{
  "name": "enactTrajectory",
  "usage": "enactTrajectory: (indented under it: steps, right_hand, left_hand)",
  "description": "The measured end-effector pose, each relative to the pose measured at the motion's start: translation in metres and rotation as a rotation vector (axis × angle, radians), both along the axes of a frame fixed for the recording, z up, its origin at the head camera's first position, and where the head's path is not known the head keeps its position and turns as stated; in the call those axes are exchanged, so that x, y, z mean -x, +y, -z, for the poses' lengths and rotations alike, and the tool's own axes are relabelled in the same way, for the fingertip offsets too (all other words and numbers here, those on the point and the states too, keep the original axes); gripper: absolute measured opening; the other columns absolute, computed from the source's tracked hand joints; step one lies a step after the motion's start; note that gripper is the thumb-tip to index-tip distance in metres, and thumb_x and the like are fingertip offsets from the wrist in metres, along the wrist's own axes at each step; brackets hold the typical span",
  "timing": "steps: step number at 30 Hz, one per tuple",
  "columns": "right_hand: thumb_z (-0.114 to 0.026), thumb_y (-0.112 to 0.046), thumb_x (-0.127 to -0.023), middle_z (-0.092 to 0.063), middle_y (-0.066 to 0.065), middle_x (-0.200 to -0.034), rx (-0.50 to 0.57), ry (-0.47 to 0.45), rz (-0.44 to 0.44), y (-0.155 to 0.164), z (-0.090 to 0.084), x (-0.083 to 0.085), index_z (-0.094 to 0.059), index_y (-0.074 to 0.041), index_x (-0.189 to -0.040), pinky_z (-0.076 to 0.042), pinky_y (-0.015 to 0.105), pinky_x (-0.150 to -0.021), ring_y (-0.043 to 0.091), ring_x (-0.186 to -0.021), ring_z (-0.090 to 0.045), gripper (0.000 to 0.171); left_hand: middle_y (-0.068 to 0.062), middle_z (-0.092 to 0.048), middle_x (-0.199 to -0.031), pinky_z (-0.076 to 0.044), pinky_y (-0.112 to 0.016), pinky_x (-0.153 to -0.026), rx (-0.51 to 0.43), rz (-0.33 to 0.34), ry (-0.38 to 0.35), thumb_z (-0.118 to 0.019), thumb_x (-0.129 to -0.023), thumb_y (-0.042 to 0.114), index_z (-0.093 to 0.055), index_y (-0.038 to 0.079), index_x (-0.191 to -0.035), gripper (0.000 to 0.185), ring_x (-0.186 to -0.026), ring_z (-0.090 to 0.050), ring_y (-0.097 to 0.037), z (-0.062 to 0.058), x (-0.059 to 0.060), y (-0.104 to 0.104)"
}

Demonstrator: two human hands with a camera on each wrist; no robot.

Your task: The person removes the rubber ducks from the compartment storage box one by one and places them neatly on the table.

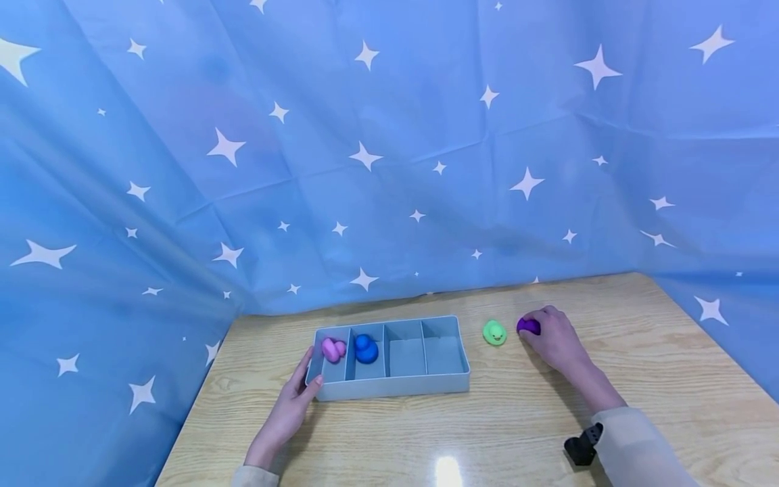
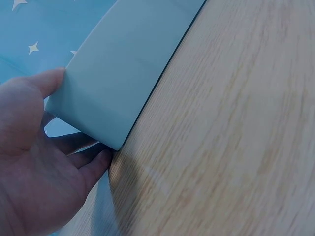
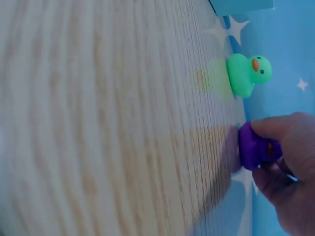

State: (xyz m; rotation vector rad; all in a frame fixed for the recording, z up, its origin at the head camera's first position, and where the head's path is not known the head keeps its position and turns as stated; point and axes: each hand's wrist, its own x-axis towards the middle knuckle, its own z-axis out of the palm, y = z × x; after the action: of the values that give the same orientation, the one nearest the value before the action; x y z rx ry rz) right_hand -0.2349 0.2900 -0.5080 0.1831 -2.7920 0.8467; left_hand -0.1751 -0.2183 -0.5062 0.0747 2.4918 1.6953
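Note:
My right hand [image 1: 556,341] pinches a purple rubber duck [image 3: 252,147] between thumb and fingers, low at the tabletop on the right. Left of it a green rubber duck [image 1: 494,333] stands on the table, its orange beak showing in the right wrist view. My left hand [image 1: 291,402] holds the left end of a grey-blue divided tray [image 1: 395,387], thumb on the front corner and fingers along the end wall. Inside the tray, a pink rubber duck [image 1: 333,350] lies in the leftmost compartment and a blue rubber duck [image 1: 366,349] sits in the one beside it.
The wood-grain table [image 1: 389,439] runs back to a blue curtain [image 1: 389,189] with white stars, which also hangs along the left and right sides. A black wrist camera [image 1: 582,446] is strapped at the right sleeve [image 1: 639,446].

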Motion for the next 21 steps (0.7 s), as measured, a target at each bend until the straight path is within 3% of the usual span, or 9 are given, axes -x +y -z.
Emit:
enactTrajectory:
  steps: [9,14,17,21]
  right_hand:
    - [-0.071,-0.013,-0.094,-0.060,0.033,-0.113,0.005,0.022,0.027,-0.003,-0.002,0.002,-0.068,0.011,-0.116,-0.051,0.062,-0.087,0.052,-0.108,-0.053,0.034]
    - [-0.064,-0.017,-0.099,-0.061,0.032,-0.117,0.100,0.076,0.042,-0.005,-0.011,0.002,-0.066,0.010,-0.123,-0.048,0.063,-0.090,0.052,-0.111,-0.052,0.035]
    - [-0.065,-0.015,-0.100,-0.064,0.028,-0.114,0.179,0.123,0.028,-0.008,-0.020,0.003,-0.067,0.009,-0.121,-0.052,0.054,-0.082,0.044,-0.104,-0.058,0.032]
    - [-0.066,-0.013,-0.100,-0.064,0.025,-0.116,0.293,0.116,0.006,-0.021,-0.034,0.002,-0.067,0.007,-0.123,-0.054,0.036,-0.077,0.038,-0.100,-0.062,0.031]
  left_hand:
    - [-0.026,-0.007,-0.168,-0.017,-0.056,-0.122,0.024,-0.008,-0.015,-0.052,-0.109,0.029,-0.017,0.017,-0.166,0.068,-0.152,-0.010,-0.047,0.002,0.001,0.000]
    - [-0.028,-0.007,-0.167,-0.016,-0.057,-0.122,0.001,0.005,0.001,-0.053,-0.109,0.027,-0.017,0.015,-0.166,0.069,-0.151,-0.010,-0.048,0.002,0.000,-0.001]
    - [-0.029,-0.007,-0.167,-0.017,-0.057,-0.122,0.003,0.003,-0.005,-0.053,-0.109,0.026,-0.017,0.015,-0.166,0.069,-0.151,-0.010,-0.049,0.001,0.000,-0.002]
    - [-0.029,-0.006,-0.167,-0.016,-0.058,-0.121,0.009,0.001,-0.011,-0.053,-0.109,0.027,-0.017,0.016,-0.166,0.069,-0.151,-0.009,-0.049,0.000,0.001,-0.001]
